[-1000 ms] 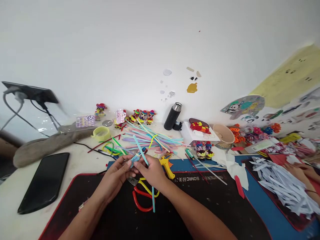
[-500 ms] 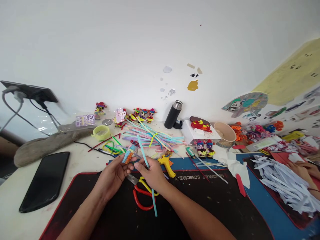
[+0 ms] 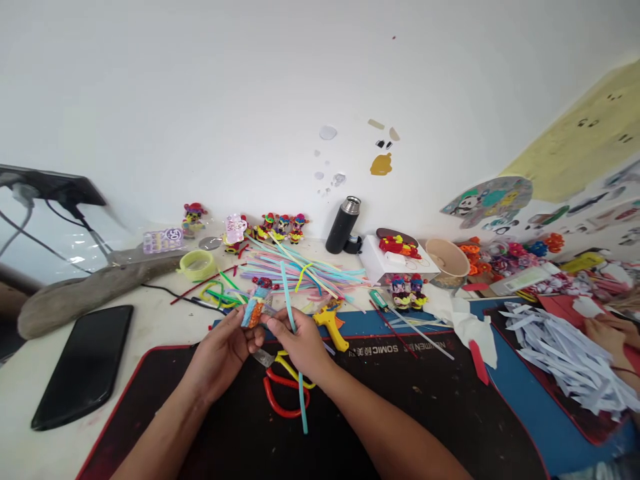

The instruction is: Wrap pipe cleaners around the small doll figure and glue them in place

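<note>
Below the white wall [image 3: 200,100], near the black mat's [image 3: 450,393] far edge, our left grip [image 3: 217,357] narrowly holds a blue-and-orange figure [image 3: 255,312] (light, probably soft, best held round its body), our right grip [image 3: 306,344] pinching a flexible-looking light-blue strip [image 3: 287,287].

Small figure [image 3: 256,312] partly covered, scissors [image 3: 283,381] partly hidden, power strip [image 3: 59,185] cropped, poster [image 3: 575,143] cropped
</note>
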`<control>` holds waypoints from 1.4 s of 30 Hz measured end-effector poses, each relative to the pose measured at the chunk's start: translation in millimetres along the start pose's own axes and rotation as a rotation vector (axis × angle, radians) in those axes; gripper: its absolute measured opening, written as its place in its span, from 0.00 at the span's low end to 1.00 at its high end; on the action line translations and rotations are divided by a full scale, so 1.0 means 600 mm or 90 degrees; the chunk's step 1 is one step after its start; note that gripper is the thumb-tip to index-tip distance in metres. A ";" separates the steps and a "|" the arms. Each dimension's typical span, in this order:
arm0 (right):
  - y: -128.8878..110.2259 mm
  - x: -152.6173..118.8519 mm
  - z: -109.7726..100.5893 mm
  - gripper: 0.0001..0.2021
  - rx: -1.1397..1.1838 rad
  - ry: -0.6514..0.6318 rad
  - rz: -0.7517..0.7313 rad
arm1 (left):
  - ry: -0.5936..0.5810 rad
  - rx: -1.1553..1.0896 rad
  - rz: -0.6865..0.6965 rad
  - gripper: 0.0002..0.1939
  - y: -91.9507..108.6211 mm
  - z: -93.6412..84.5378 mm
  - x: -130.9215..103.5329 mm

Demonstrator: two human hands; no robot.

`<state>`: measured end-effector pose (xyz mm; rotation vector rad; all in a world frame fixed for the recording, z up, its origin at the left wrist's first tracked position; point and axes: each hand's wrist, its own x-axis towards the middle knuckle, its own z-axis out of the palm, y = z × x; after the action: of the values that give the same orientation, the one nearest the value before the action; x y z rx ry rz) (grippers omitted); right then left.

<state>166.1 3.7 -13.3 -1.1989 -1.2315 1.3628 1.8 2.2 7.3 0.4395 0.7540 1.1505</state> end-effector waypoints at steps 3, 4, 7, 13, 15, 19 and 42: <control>0.000 0.001 0.001 0.22 0.036 -0.002 0.002 | 0.002 0.023 0.011 0.15 -0.002 -0.001 -0.001; 0.000 0.001 0.001 0.22 0.045 -0.003 0.004 | 0.002 0.029 0.016 0.15 -0.003 -0.002 -0.001; -0.001 0.001 0.004 0.24 0.075 -0.007 0.014 | 0.002 0.026 0.032 0.15 -0.005 -0.003 -0.001; -0.002 0.000 0.016 0.24 0.157 -0.010 0.008 | -0.007 0.019 0.019 0.14 -0.010 0.001 -0.003; -0.002 0.000 0.020 0.24 0.189 -0.021 0.004 | -0.013 0.021 0.006 0.14 -0.013 0.004 -0.004; -0.001 -0.003 0.025 0.23 0.234 -0.038 0.005 | -0.030 0.016 -0.016 0.14 -0.019 0.006 -0.007; -0.003 -0.012 0.007 0.23 0.109 -0.033 -0.004 | 0.024 0.069 -0.011 0.13 -0.015 0.002 0.000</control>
<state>162.7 -3.6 -11.0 -1.0455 -1.1285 1.4704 8.4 -1.2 2.2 0.5020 0.8539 1.1069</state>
